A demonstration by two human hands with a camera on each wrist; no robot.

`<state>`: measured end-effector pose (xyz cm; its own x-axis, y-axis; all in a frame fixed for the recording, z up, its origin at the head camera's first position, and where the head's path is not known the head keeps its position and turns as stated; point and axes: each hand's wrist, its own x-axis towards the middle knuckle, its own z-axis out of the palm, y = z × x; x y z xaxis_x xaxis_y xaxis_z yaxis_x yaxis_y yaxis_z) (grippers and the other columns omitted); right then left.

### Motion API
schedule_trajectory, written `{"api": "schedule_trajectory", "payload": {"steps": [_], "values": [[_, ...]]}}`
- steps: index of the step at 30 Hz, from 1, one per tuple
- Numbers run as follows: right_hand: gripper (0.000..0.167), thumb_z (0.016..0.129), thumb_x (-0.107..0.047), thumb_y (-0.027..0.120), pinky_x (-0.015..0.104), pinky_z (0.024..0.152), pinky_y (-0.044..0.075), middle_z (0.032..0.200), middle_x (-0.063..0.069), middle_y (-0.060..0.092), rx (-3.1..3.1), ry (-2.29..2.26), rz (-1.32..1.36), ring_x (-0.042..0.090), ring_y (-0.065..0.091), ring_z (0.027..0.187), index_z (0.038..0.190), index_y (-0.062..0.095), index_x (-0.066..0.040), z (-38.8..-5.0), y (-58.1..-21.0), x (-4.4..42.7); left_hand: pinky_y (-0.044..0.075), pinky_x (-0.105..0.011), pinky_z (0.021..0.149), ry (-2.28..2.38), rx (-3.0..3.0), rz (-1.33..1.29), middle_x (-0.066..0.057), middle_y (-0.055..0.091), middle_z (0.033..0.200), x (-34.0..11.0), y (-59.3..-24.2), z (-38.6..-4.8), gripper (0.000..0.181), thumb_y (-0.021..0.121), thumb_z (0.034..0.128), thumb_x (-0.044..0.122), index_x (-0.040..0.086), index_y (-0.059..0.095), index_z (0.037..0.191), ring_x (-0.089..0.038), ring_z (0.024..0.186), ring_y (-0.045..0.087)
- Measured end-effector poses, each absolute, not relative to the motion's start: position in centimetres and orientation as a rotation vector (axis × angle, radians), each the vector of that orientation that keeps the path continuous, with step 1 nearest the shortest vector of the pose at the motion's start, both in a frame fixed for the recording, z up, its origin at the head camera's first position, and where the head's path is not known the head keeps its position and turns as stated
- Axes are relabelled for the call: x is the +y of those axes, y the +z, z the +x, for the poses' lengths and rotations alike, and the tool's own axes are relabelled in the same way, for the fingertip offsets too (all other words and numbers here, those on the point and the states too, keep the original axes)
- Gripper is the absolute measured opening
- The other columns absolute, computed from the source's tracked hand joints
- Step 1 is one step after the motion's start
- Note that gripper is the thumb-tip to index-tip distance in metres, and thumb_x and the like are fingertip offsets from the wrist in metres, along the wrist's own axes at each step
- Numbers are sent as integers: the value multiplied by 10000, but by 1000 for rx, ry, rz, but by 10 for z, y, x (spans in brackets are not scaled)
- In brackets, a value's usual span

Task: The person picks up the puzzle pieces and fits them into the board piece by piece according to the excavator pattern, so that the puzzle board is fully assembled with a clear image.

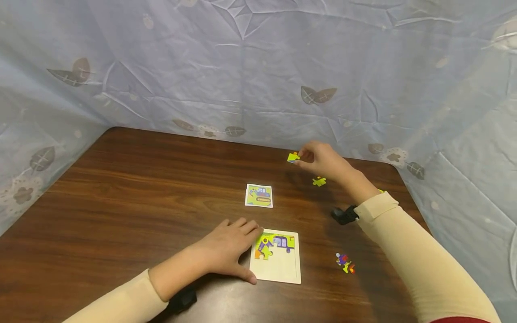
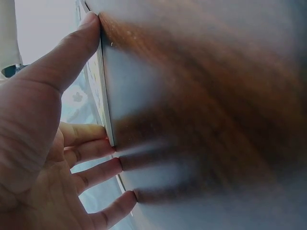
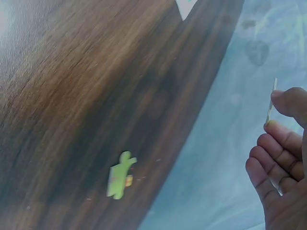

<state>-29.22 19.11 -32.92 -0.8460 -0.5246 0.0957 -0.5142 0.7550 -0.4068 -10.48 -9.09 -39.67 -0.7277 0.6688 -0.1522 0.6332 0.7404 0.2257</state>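
My right hand [image 1: 321, 159] pinches a yellow-green and blue puzzle piece [image 1: 293, 157] between thumb and fingertips, raised near the table's far edge. In the right wrist view this puzzle piece [image 3: 271, 103] shows edge-on. My left hand [image 1: 228, 246] rests on the table with spread fingers, its fingertips and thumb touching the left edge of a square white puzzle board [image 1: 276, 271]. Joined pieces of an excavator picture [image 1: 278, 242] fill the board's upper part; its lower part is bare. In the left wrist view the left hand's thumb [image 2: 72, 57] touches the board's edge.
A picture card [image 1: 259, 196] of an excavator lies behind the board. One green piece [image 1: 319, 181] lies below my right hand. Several coloured pieces [image 1: 345, 263] sit right of the board, and a yellow bit [image 1: 380, 191] shows beside the right forearm. A patterned curtain [image 1: 242, 80] surrounds the table.
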Motion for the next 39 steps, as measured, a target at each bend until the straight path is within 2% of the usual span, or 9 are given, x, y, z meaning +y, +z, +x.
{"api": "schedule_trajectory", "payload": {"steps": [11,22,28,39], "values": [[235,919,-186,810,428,885,570,1038,123,686,2943,-607,-1116,276,659,974,1035,701,-13,-248,-306,177,475,-648,1093,239,2727,1038,-38,544,1497,-91,-397,-104,1082,785,739,768,114,479,1546,-259,1390,506],[236,924,-215,805,386,828,544,1029,70,660,2948,-580,-1215,217,598,939,1052,699,-49,-200,-294,173,472,-636,1098,237,2723,1035,-38,534,1515,-91,-398,-105,1093,768,745,784,119,464,1558,-264,1403,498],[238,912,-211,812,348,804,560,1047,48,661,2943,-575,-1352,165,597,951,1039,679,-59,-170,-306,171,458,-660,1107,254,2724,1014,-44,526,1535,-93,-399,-104,1091,762,752,783,118,459,1562,-277,1421,492],[255,914,-253,819,279,834,592,1071,-16,660,2883,-585,-1294,103,623,986,1092,690,-123,-116,-347,171,472,-643,1096,252,2727,1028,-30,537,1515,-92,-399,-104,1090,771,744,779,120,467,1557,-254,1399,501]]}}
